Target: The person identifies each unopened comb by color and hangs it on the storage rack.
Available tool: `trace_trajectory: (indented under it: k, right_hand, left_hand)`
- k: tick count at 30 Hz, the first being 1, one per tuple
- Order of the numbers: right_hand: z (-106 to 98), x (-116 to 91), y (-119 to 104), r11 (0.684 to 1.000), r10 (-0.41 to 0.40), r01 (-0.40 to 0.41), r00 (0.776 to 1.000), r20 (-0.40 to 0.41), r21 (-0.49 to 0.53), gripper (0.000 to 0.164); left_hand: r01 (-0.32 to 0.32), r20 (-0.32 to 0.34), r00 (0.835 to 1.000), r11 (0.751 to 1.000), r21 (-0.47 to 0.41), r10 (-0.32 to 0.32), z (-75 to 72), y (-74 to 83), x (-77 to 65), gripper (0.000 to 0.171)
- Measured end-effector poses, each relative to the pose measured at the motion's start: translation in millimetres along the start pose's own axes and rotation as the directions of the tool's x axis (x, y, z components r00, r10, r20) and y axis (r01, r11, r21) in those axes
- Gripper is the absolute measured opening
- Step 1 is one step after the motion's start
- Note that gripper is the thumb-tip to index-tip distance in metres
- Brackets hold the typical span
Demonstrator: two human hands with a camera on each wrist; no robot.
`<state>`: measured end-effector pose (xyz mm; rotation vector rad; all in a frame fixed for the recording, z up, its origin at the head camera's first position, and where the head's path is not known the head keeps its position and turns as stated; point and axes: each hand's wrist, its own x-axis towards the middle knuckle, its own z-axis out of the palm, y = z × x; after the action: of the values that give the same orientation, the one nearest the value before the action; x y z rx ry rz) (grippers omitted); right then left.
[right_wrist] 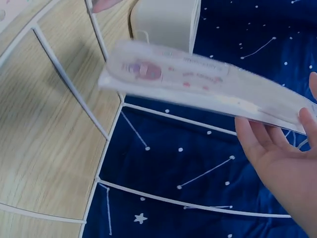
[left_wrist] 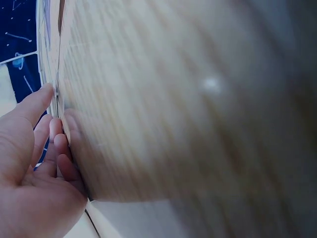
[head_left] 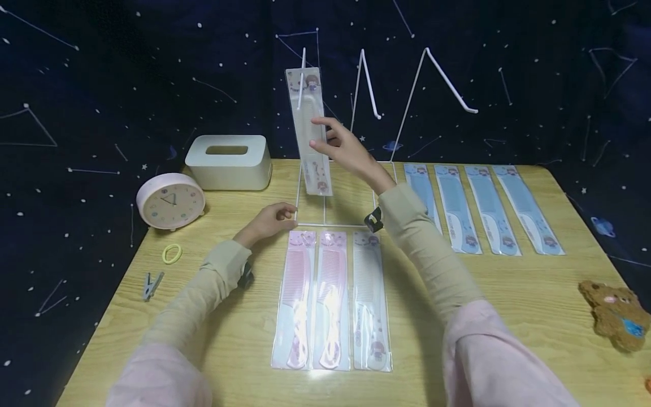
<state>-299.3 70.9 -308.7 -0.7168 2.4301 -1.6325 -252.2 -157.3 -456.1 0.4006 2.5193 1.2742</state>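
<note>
A white wire rack (head_left: 346,225) with three prongs stands at the table's far middle. On its left prong hangs a packaged comb (head_left: 311,130), pale and tilted, lower end to the right. My right hand (head_left: 351,150) is beside that comb, thumb and index finger apart, fingertips overlapping its right edge; whether they touch is unclear. In the right wrist view the comb's lower end (right_wrist: 143,69) is blurred. My left hand (head_left: 269,220) grips the rack's base at its left front corner. Before the rack lie two pink packaged combs (head_left: 297,282) and a white packaged comb (head_left: 368,282).
Several blue packaged combs (head_left: 460,209) lie in a row at the right. A tissue box (head_left: 229,169), a round pink clock (head_left: 173,203), a yellow hair tie (head_left: 172,254) and a grey clip (head_left: 151,285) are at the left. A brown plush bear (head_left: 612,311) lies near the right edge.
</note>
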Motion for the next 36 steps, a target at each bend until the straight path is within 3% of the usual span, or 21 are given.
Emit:
trace_trajectory:
  k: [10, 20, 28, 36]
  right_hand:
    - [-0.8, 7.2, 11.4, 0.998, 0.042, -0.043, 0.999, 0.03, 0.039, 0.058]
    - [6.5, 1.6, 22.3, 0.994, 0.066, -0.068, 0.997, -0.03, -0.08, 0.059]
    - [2.7, -21.8, 26.3, 0.994, -0.008, -0.005, 0.992, -0.13, -0.105, 0.054]
    - [1.0, -60.3, 27.6, 0.992, 0.045, -0.057, 0.994, -0.102, -0.113, 0.053]
  left_hand:
    - [0.0, -0.009, 1.0, 1.0, 0.001, 0.0, 1.1, -0.3, 0.5, 0.041]
    - [0.016, 0.0, 1.0, 1.0, 0.002, -0.016, 0.9, 0.3, -0.7, 0.042]
    - [0.02, 0.0, 1.0, 1.0, 0.009, -0.02, 2.1, -0.1, 0.3, 0.043]
    - [0.014, -0.009, 1.0, 1.0, 0.003, -0.014, 1.7, -2.6, 1.1, 0.042]
